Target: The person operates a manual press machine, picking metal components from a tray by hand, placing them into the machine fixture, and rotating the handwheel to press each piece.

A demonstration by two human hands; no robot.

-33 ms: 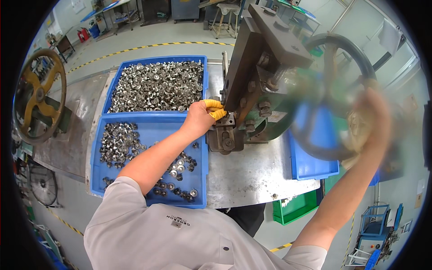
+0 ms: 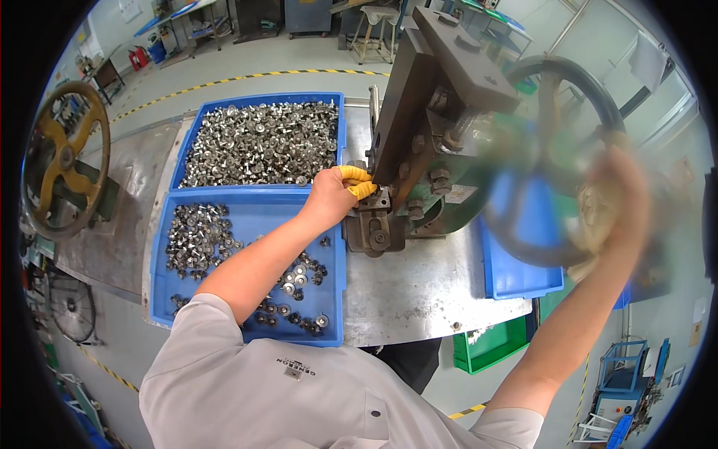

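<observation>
My left hand [image 2: 333, 196], with yellow wraps on its fingertips, reaches into the working gap of a dark metal hand press [image 2: 404, 112]. Its fingers are pinched together at the small die block [image 2: 380, 203]; whatever lies between them is hidden. Out to the right, my right hand [image 2: 622, 176] is on the rim of the press's large handwheel [image 2: 561, 67], apparently closed round it, though motion smears the fingers. Below my left forearm, a blue tray [image 2: 247, 196] holds small metal parts with round heads [image 2: 196, 236] and darker pieces [image 2: 299, 318].
Behind that tray stands another blue tray [image 2: 343, 138] heaped with similar metal parts. A blue bin [image 2: 523, 280] sits right of the press, and a green bin [image 2: 490, 352] is below the metal bench [image 2: 419, 307]. A second, yellow-spoked handwheel [image 2: 66, 156] stands at far left.
</observation>
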